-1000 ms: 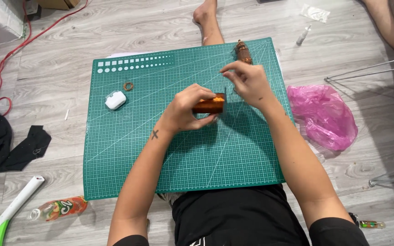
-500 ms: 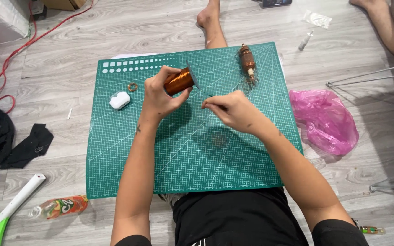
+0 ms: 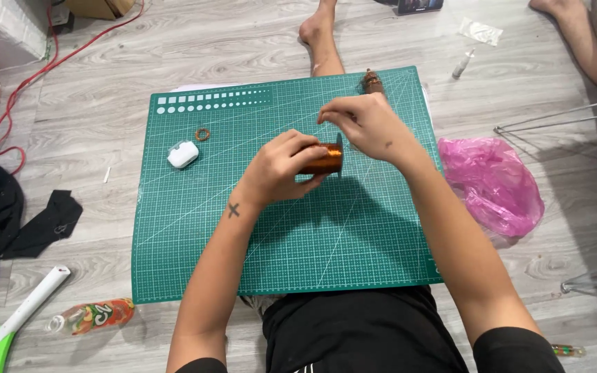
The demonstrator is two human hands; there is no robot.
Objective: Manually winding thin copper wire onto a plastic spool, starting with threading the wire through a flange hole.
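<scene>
Floor (image 3: pixel 105 110): grey wood-look boards, seen across the whole frame.
Mat (image 3: pixel 195 235): one green gridded cutting mat, laid at the centre of the frame.
Bag (image 3: pixel 492 183): one pink plastic bag, crumpled just right of the mat.
Cloth (image 3: pixel 8 221): dark fabric heaped at the left edge.
Cable (image 3: pixel 29 79): one red cord, looped in the upper left.
Bottle (image 3: pixel 91 316): one, laid flat at the lower left, beside a white-and-green handle (image 3: pixel 15 314).
Left hand (image 3: pixel 278 169): seen at the centre; the fingers are curled around the spool.
Right hand (image 3: pixel 367 124): just right of and above the spool; fingertips are pinched together, but what is pinched cannot be told.
Spool (image 3: pixel 326 157): one, wound with copper wire, held sideways over the mat centre, its end disc turned toward the right hand.
Second spool (image 3: pixel 372 81): one brown piece at the mat's top edge, partly hidden by the right hand.
Case (image 3: pixel 182 154): one small white case on the mat's upper left.
Ring (image 3: pixel 202 134): one small ring, just above the case.
</scene>
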